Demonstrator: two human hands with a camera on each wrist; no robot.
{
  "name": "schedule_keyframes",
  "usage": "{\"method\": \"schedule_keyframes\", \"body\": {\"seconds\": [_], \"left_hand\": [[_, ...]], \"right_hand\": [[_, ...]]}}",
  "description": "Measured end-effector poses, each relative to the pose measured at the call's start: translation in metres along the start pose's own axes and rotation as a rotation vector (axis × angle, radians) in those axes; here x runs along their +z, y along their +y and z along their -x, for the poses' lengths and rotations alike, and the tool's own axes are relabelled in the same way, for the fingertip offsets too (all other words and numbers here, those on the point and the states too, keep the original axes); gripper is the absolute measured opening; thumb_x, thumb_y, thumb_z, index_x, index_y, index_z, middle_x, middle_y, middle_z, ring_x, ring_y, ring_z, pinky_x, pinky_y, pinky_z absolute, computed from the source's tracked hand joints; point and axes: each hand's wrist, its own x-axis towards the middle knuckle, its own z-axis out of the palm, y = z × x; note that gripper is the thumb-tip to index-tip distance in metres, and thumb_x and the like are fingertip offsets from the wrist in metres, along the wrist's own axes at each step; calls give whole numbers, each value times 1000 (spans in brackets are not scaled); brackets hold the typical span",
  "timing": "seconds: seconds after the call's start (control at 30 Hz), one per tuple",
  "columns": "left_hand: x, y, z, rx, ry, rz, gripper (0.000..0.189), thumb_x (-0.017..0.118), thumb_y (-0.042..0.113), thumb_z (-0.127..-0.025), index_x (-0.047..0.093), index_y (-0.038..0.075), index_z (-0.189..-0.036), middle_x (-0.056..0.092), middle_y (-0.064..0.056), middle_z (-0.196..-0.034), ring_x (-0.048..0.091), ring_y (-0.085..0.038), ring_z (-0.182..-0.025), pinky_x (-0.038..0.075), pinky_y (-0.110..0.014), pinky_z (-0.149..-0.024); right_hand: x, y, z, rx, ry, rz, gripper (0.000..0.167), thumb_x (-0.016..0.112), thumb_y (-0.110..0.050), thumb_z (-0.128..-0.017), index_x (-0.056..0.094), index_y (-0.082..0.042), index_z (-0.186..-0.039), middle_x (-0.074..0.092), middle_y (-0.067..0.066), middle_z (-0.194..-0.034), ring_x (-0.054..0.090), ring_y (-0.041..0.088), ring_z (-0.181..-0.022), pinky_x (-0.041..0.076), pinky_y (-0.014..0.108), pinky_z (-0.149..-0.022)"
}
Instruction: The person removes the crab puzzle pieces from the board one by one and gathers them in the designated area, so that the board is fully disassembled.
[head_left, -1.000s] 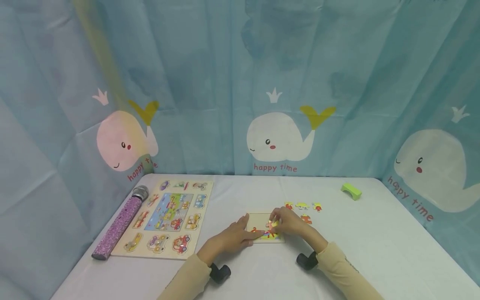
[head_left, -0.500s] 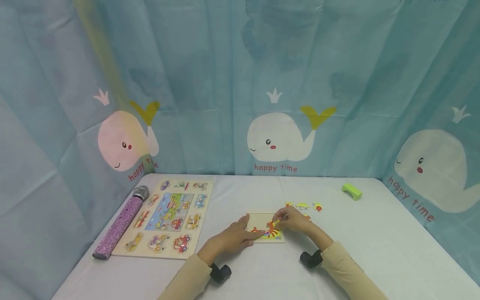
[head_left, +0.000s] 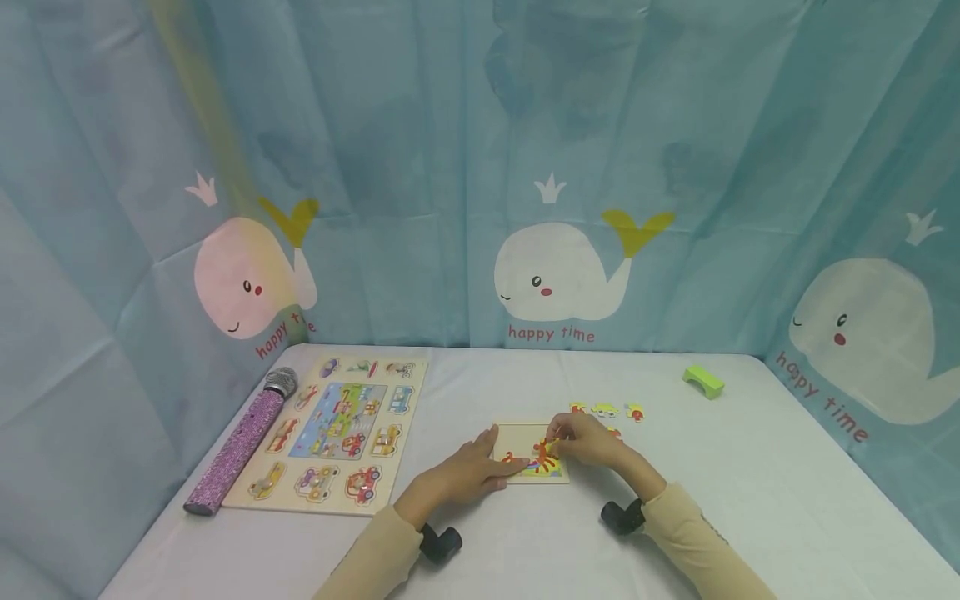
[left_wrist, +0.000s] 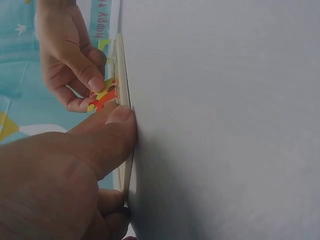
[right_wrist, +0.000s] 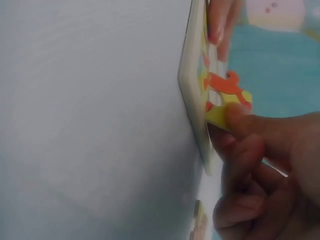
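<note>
A small wooden puzzle board (head_left: pixel 513 437) with a coloured picture partly filled in lies at the middle of the table. My left hand (head_left: pixel 467 475) rests along its left side, fingers spread, one reaching across the picture and the thumb at the near edge. Between thumb and fingers my right hand (head_left: pixel 588 440) pinches a yellow and orange puzzle piece (right_wrist: pixel 230 95). That piece tilts up from the board's right part, its inner edge close against the picture. Some of the picture is hidden under my left fingers.
Several loose puzzle pieces (head_left: pixel 605 411) lie behind my right hand, one partly covered by it. A large vehicle puzzle board (head_left: pixel 408 383) and a purple glittery microphone (head_left: pixel 240 450) are at the left. A green arch block (head_left: pixel 703 382) stands at the back right.
My right hand has shifted slightly right and tilted the puzzle piece at the board, showing more orange there. My left hand stays in place on the board.
</note>
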Motion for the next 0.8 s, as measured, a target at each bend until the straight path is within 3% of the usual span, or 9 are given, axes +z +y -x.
{"method": "schedule_keyframes", "body": {"seconds": [0.2, 0.37, 0.47, 0.63, 0.8], "left_hand": [[2, -1, -1, 17, 1, 8, 43, 49, 32, -93, 41, 44, -134, 16, -21, -152, 17, -33, -141, 24, -49, -112], [2, 1, 0, 23, -2, 11, 43, 49, 32, -93, 41, 44, -134, 16, -21, -152, 17, -33, -141, 24, -50, -111], [1, 2, 1, 32, 0, 14, 44, 49, 31, -93, 42, 43, -134, 16, -23, -151, 18, -35, -140, 24, -50, -111], [-1, 1, 1, 16, -2, 10, 43, 48, 32, -94, 41, 42, -135, 15, -22, -152, 18, -35, -140, 23, -49, -112], [-1, -1, 0, 4, -6, 7, 44, 48, 32, -94, 40, 44, -135, 14, -21, -152, 19, -35, -140, 24, -48, -112]], "right_hand": [[-4, 2, 2, -59, 6, 26, 7, 61, -4, -84, 61, -11, -86, 61, 1, -79, 47, 10, -69, 40, 21, -57], [-10, 10, 3, -73, 74, 4, 11, 62, -7, -85, 68, -8, -94, 64, 1, -80, 51, 9, -68, 43, 21, -57], [-13, 16, 5, 55, 131, -81, 15, 65, -9, -83, 68, -4, -97, 67, 2, -78, 56, 10, -68, 46, 22, -58], [-24, 29, 13, 335, 237, -186, 17, 70, -21, -80, 68, -6, -88, 68, 0, -79, 56, 12, -67, 47, 25, -58], [-45, 43, 30, 466, 277, -194, 31, 67, -35, -82, 68, -6, -92, 65, 3, -90, 48, 15, -70, 42, 26, -57]]}}
